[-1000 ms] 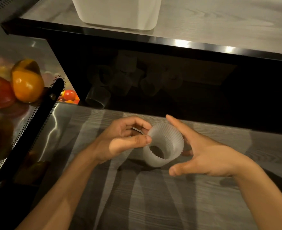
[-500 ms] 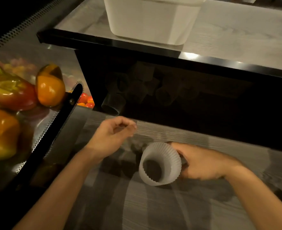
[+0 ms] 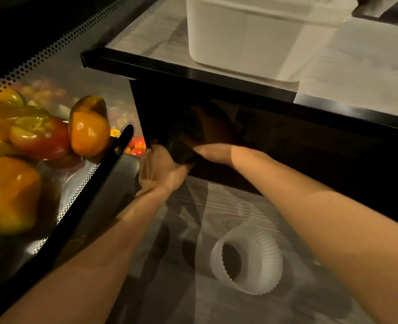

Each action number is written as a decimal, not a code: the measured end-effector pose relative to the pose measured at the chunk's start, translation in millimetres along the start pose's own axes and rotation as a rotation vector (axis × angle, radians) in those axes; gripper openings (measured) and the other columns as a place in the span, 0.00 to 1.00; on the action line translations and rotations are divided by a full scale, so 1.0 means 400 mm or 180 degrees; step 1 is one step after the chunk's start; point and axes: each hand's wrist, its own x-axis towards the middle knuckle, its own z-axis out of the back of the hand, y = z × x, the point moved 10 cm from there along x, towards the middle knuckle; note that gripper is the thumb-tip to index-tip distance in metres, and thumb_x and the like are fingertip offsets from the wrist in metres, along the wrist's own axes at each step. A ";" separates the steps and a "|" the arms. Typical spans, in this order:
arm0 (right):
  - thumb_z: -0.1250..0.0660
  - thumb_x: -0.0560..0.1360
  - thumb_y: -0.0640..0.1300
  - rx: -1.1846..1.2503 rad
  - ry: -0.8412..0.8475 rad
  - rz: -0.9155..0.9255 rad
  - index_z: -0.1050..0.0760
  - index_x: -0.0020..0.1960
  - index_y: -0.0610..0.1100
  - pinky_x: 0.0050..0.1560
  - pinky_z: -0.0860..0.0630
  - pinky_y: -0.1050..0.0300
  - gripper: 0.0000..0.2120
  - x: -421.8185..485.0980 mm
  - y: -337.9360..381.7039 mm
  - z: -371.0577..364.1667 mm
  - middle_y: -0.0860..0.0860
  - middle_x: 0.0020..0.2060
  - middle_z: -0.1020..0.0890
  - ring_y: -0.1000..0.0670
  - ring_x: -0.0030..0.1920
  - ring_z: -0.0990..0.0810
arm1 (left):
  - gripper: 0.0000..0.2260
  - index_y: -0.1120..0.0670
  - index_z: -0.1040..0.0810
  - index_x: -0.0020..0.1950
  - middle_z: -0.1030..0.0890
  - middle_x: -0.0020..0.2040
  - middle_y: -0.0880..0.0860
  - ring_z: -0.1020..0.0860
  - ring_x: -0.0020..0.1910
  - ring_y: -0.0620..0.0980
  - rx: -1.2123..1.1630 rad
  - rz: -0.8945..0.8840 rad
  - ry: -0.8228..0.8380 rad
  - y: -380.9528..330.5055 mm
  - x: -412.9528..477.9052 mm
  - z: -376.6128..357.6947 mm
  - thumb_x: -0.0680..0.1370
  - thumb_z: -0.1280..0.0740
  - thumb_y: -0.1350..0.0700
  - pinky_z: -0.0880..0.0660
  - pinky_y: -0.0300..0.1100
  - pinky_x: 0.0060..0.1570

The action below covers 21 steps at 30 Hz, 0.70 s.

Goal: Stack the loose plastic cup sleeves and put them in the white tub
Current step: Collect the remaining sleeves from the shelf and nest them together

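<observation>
Fingers, L hand, grip dark sleeve; R hand unclear.

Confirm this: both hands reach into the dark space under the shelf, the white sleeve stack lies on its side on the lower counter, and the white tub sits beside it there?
Wrong on the tub. The head view shows the white tub up on the raised shelf top, not the lower counter. The rest stands.

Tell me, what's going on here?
A person is gathering plastic sleeves. The left hand and right hand reach into the dark shelf below the tub; whether they grip anything is too dark to tell. One white sleeve lies on its side on the counter between the arms.
</observation>
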 end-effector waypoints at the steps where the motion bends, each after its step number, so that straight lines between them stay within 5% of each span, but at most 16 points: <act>1: 0.31 0.79 0.56 -0.0063 -0.0043 0.0092 0.43 0.81 0.48 0.74 0.36 0.52 0.36 0.020 0.008 -0.002 0.46 0.78 0.35 0.42 0.77 0.36 | 0.38 0.57 0.25 0.66 0.18 0.58 0.58 0.20 0.59 0.62 -0.0002 0.0013 0.0040 0.001 0.001 -0.005 0.64 0.23 0.37 0.20 0.56 0.55; 8: 0.32 0.80 0.53 -0.0261 0.0067 0.0051 0.39 0.79 0.46 0.69 0.33 0.54 0.32 0.109 -0.021 -0.071 0.45 0.74 0.30 0.42 0.74 0.31 | 0.30 0.57 0.23 0.66 0.23 0.60 0.60 0.23 0.60 0.62 -0.0168 -0.0050 0.0352 0.017 0.007 -0.034 0.68 0.23 0.44 0.23 0.54 0.60; 10: 0.31 0.79 0.53 -0.0107 0.0121 -0.0053 0.37 0.78 0.47 0.68 0.32 0.55 0.31 0.110 -0.037 -0.074 0.45 0.73 0.29 0.43 0.73 0.30 | 0.33 0.55 0.23 0.64 0.22 0.59 0.57 0.22 0.58 0.60 -0.0240 -0.0064 0.0411 0.017 0.005 -0.037 0.64 0.25 0.39 0.21 0.53 0.57; 15: 0.28 0.77 0.51 0.0722 -0.0032 -0.0371 0.34 0.77 0.47 0.57 0.33 0.72 0.31 0.056 -0.072 -0.005 0.53 0.69 0.28 0.52 0.69 0.30 | 0.39 0.55 0.21 0.61 0.18 0.55 0.53 0.19 0.57 0.56 -0.0407 0.0044 0.0500 0.024 -0.004 -0.033 0.54 0.29 0.35 0.19 0.53 0.55; 18: 0.26 0.75 0.50 0.1190 -0.0015 -0.0684 0.35 0.78 0.50 0.63 0.30 0.58 0.34 -0.017 -0.104 0.003 0.48 0.73 0.30 0.47 0.71 0.30 | 0.36 0.55 0.26 0.66 0.20 0.61 0.53 0.21 0.61 0.55 -0.0607 0.0027 0.0665 0.011 -0.035 -0.046 0.62 0.21 0.44 0.22 0.50 0.60; 21: 0.23 0.70 0.51 0.1411 0.0269 -0.0931 0.26 0.71 0.49 0.63 0.23 0.49 0.31 -0.099 -0.149 -0.021 0.50 0.65 0.22 0.46 0.65 0.23 | 0.33 0.47 0.27 0.61 0.18 0.58 0.47 0.19 0.58 0.50 -0.1000 -0.0096 0.0927 -0.001 -0.076 -0.078 0.60 0.19 0.42 0.20 0.51 0.59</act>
